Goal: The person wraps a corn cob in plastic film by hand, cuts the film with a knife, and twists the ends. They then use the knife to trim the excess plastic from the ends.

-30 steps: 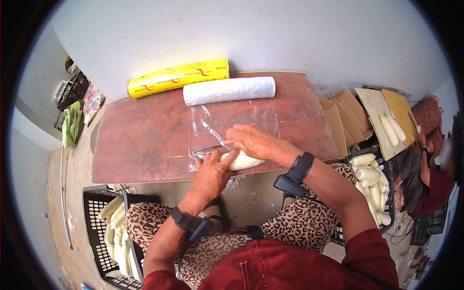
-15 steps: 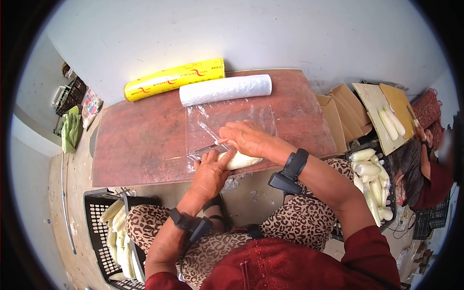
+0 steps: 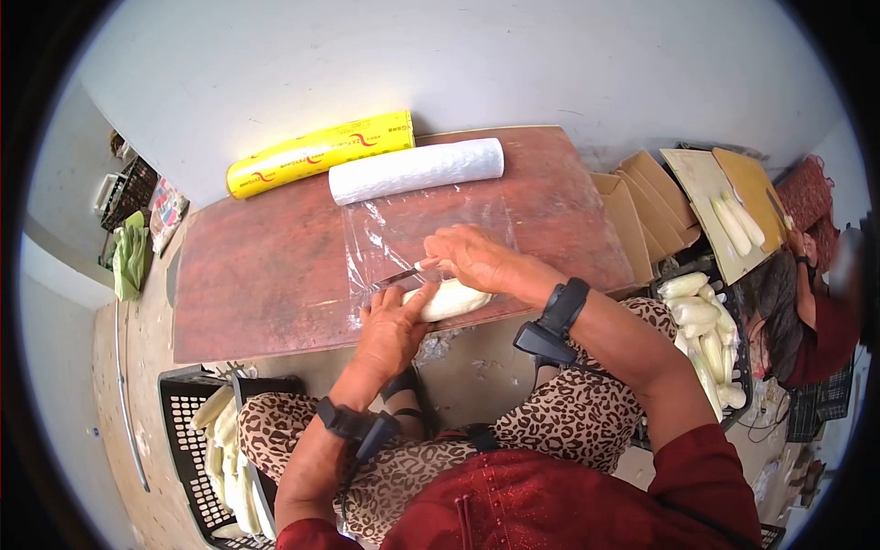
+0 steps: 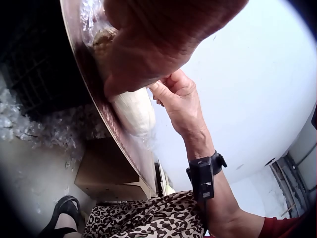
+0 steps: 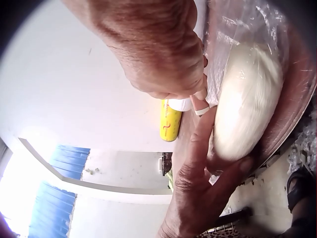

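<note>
A pale ear of corn [image 3: 456, 301] in its husk lies near the table's front edge, with clear plastic film [image 3: 385, 231] around its left end. The left hand [image 3: 392, 328] grips that end, thumb on the near side and fingers across. Just beyond it, the right hand [image 3: 477, 261] holds a thin knife [image 3: 397, 277] by its light handle, the blade pointing left over the film. From the right wrist view, the corn [image 5: 247, 104] shows smooth and whitish, with the left hand's thumb and finger at its near end. The film runs back to a white film roll [image 3: 417, 171].
A yellow printed roll [image 3: 321, 153] lies behind the white one on the red-brown table [image 3: 247, 266]. Black crates of corn stand at the left [image 3: 188, 440] and right [image 3: 744, 367]. Cardboard [image 3: 632, 215] leans by the table's right end. Another person's arm [image 3: 807, 293] shows at far right.
The right hand and knife have shifted slightly right relative to the film, and more of the blade shows. The left hand keeps its hold on the corn. The head view has drifted a little.
</note>
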A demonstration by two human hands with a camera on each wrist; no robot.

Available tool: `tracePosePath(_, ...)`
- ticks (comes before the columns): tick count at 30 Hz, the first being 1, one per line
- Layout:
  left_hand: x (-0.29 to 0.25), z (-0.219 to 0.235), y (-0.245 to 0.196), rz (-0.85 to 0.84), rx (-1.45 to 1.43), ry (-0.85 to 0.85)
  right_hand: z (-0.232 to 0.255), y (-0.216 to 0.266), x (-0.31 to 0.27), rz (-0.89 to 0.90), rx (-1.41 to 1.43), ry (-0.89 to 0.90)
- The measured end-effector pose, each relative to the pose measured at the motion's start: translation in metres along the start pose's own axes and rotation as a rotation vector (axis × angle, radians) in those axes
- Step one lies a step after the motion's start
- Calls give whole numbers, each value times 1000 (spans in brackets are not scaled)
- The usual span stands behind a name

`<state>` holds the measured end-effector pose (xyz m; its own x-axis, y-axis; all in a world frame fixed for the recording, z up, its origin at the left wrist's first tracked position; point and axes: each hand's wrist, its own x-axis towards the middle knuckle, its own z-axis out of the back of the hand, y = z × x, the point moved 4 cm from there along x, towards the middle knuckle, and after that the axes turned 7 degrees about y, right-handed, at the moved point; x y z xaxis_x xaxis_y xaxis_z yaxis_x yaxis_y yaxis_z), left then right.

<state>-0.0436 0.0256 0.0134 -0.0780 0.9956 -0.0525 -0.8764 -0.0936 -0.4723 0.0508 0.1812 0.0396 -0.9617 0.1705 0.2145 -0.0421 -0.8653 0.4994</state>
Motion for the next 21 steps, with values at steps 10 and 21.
tracePosePath(10,2,1,0,19,6,27,16,-14,-24,-55,92,6)
tracePosePath(21,2,-1,4,28,11,44,58,-56,-76,-141,-94,24)
